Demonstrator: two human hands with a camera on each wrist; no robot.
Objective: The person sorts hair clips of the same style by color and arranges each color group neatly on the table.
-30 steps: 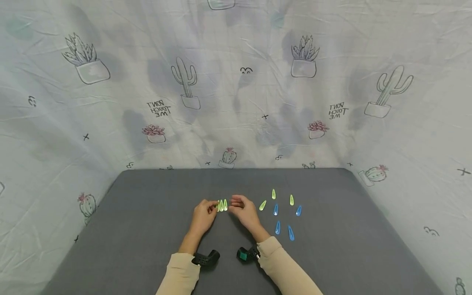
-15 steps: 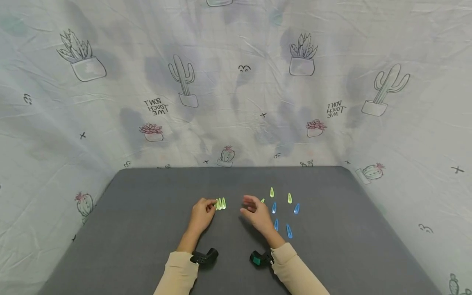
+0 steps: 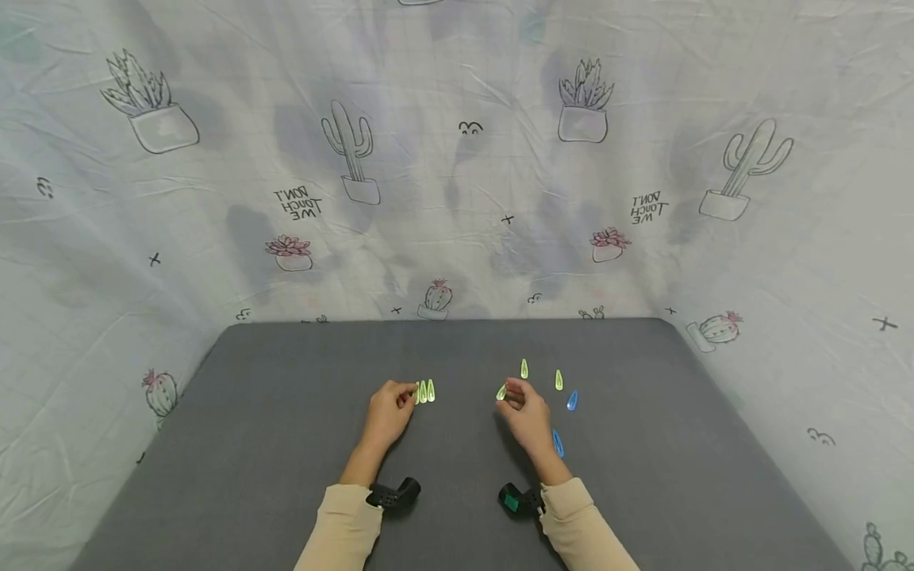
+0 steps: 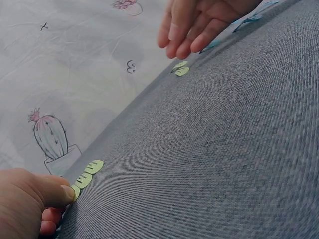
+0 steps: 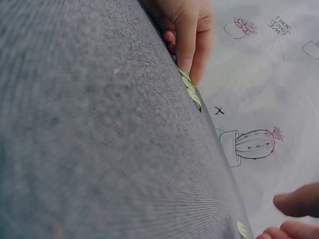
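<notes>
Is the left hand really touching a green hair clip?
Touching. The left wrist view shows the left hand with a tip right on the row's nearest green clip, no gap between.

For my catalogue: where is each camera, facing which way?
Head: on the head, facing forward and down at grey cloth tabletop; left hand, right hand, beige cloth sleeves show.
Left wrist: worn there, facing that hand's work; both hands show.
Right wrist: worn there, facing that hand's work; both hands partly show.
Wrist views share a row of glossy lime teardrop hair clips.
</notes>
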